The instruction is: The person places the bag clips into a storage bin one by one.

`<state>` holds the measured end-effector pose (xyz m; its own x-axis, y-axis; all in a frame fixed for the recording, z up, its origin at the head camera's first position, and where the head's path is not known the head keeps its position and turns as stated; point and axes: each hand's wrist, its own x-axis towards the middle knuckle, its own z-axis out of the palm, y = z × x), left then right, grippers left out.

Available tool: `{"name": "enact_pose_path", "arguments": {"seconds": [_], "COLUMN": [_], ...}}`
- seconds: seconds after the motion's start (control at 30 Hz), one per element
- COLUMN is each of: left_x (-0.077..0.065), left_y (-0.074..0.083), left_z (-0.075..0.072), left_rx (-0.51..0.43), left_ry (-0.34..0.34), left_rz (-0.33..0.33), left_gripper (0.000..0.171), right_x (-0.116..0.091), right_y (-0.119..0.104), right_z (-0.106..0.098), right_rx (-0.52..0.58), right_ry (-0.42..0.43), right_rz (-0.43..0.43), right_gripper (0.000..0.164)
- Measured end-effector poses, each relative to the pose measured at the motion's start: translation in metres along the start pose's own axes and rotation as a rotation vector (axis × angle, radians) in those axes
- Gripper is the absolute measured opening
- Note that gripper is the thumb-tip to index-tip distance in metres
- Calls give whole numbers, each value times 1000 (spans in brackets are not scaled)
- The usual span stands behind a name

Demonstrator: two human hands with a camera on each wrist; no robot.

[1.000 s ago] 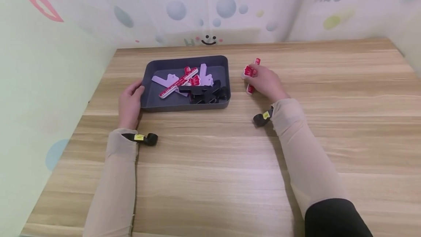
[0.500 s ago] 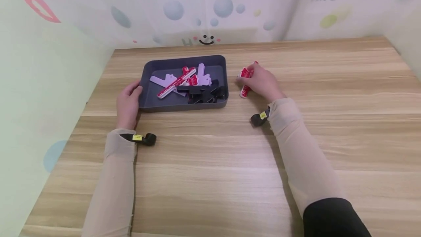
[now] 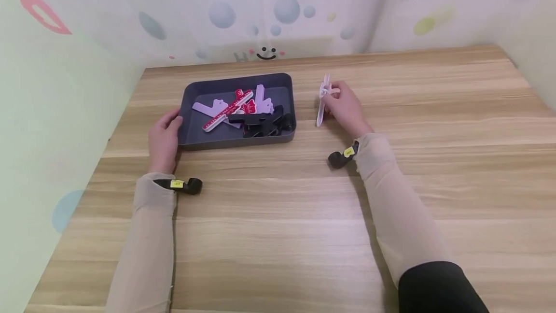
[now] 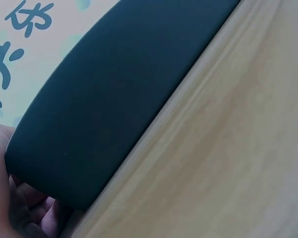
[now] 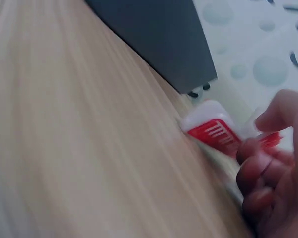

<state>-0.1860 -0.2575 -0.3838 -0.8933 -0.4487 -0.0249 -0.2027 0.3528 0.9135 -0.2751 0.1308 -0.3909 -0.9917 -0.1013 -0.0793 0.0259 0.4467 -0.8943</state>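
Observation:
In the head view, my right hand (image 3: 345, 107) pinches a red-and-white clip (image 3: 322, 105) between thumb and fingers to the right of the tray. Its pale edge faces up there; the red printed side of the clip (image 5: 216, 135) shows in the right wrist view, close over the table. My left hand (image 3: 164, 136) grips the left side of the dark grey tray (image 3: 217, 145), thumb at the rim. In the left wrist view, fingers (image 4: 37, 210) curl at the corner of the tray (image 4: 104, 99). Inside lie purple clips (image 3: 210, 108), red-and-white clips (image 3: 228, 111) and black clips (image 3: 265, 124).
The wood-grain table (image 3: 269, 216) extends in front of the tray and to the right. A printed wall sheet (image 3: 304, 18) stands along its back edge, and a pale wall (image 3: 52, 124) borders the left. Each wrist wears a strapped camera, such as the right one (image 3: 340, 158).
My right hand has turned the red-and-white clip from its red face showing to its pale edge up, and brought it slightly left. My left hand has stayed on the tray; the view shifted slightly.

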Motion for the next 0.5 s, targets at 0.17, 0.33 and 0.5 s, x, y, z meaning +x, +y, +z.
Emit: {"name": "enact_pose_path", "arguments": {"seconds": [0.17, 0.33, 0.5], "left_x": [0, 0, -1], "left_y": [-1, -2, -3], "left_z": [0, -1, -3], "left_rx": [1, -7, -4], "left_ry": [-2, 1, -5], "left_rz": [1, 0, -15], "left_gripper": [39, 39, 41], "right_x": [1, 0, -3], "right_y": [6, 2, -5], "right_z": [-1, 0, 4], "right_rx": [128, 200, 330], "right_ry": [24, 42, 57], "right_rz": [-23, 9, -10], "right_gripper": [37, 38, 40]}}
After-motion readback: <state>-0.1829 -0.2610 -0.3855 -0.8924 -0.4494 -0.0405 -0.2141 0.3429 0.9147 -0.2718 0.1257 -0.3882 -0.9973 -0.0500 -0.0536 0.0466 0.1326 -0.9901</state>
